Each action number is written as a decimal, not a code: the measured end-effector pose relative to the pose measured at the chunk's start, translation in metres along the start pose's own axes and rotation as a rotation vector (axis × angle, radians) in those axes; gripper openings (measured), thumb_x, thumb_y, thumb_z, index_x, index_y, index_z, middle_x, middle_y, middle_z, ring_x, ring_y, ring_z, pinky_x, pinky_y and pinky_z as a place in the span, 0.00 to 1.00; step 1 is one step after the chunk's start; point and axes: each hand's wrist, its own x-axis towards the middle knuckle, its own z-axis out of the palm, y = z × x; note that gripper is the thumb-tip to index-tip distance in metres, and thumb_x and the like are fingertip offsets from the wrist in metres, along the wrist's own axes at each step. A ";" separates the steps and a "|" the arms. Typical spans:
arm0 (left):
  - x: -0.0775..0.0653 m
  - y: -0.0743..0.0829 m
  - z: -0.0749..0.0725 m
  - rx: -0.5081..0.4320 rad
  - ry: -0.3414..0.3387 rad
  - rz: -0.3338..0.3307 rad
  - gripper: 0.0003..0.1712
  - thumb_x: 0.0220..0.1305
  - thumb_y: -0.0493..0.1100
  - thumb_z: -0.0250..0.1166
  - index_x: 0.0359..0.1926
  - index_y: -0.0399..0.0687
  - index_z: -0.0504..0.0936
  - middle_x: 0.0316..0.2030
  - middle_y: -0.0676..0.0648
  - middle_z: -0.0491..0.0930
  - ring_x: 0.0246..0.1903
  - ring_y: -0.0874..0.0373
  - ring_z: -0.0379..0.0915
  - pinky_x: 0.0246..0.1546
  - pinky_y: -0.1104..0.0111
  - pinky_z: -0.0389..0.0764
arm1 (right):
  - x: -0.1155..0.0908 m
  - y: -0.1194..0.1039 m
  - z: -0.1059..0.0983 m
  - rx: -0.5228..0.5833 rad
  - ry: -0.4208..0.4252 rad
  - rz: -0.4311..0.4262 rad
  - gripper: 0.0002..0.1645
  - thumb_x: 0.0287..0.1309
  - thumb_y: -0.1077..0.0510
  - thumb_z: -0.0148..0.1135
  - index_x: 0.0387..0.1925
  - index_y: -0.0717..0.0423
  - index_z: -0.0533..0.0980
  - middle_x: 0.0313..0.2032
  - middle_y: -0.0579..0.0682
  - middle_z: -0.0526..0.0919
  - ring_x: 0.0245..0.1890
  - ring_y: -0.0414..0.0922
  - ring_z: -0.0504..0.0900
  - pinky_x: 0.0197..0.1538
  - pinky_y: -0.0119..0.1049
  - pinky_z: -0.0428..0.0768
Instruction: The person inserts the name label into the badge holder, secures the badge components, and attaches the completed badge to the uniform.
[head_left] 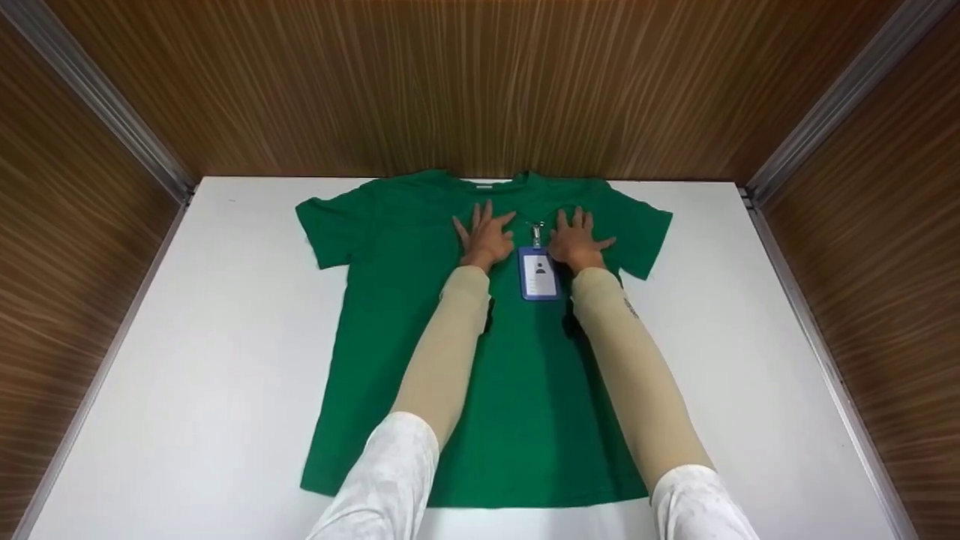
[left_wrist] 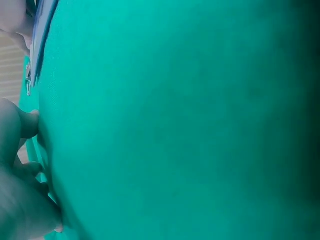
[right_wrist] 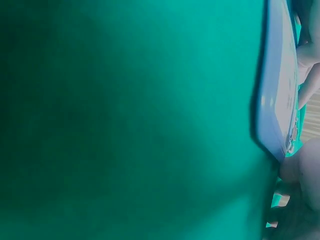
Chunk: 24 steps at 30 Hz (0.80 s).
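Note:
A green T-shirt (head_left: 510, 390) lies spread flat, its collar toward the back wall and its hem toward the person. On its upper chest rests a badge holder (head_left: 539, 274) with a blue frame, a white card and a metal clip (head_left: 536, 235) at its top. The left hand (head_left: 487, 238) lies on the shirt to the left of the badge, fingers spread. To the right of the badge the right hand (head_left: 576, 238) rests on the cloth, fingers also spread, its thumb side close to the holder's edge. In the right wrist view the badge holder (right_wrist: 274, 90) sits near the right thumb.
The shirt lies on a white table (head_left: 187, 360). A wood-grain panel (head_left: 480, 90) rises behind it, and similar panels with metal edge strips stand at the left and right. The shirt's collar reaches the table's back edge.

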 end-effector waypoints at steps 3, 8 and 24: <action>0.002 -0.001 -0.001 -0.018 -0.002 0.009 0.30 0.79 0.50 0.54 0.78 0.71 0.64 0.84 0.49 0.42 0.84 0.48 0.28 0.78 0.39 0.24 | 0.000 0.000 -0.001 -0.008 0.006 -0.002 0.40 0.81 0.45 0.36 0.84 0.51 0.38 0.83 0.62 0.31 0.83 0.63 0.29 0.70 0.82 0.41; 0.004 -0.004 0.000 -0.009 -0.016 0.023 0.30 0.79 0.49 0.52 0.78 0.72 0.64 0.84 0.49 0.41 0.84 0.49 0.28 0.78 0.39 0.23 | 0.000 0.001 0.001 -0.037 -0.012 0.002 0.43 0.80 0.44 0.38 0.84 0.52 0.36 0.83 0.62 0.29 0.83 0.63 0.28 0.71 0.82 0.42; 0.008 -0.012 -0.004 -0.024 -0.030 0.061 0.29 0.80 0.51 0.50 0.78 0.72 0.63 0.84 0.49 0.40 0.84 0.50 0.28 0.78 0.39 0.22 | 0.006 -0.003 0.006 -0.039 0.005 -0.002 0.45 0.79 0.43 0.42 0.84 0.52 0.36 0.83 0.63 0.30 0.82 0.64 0.28 0.70 0.83 0.42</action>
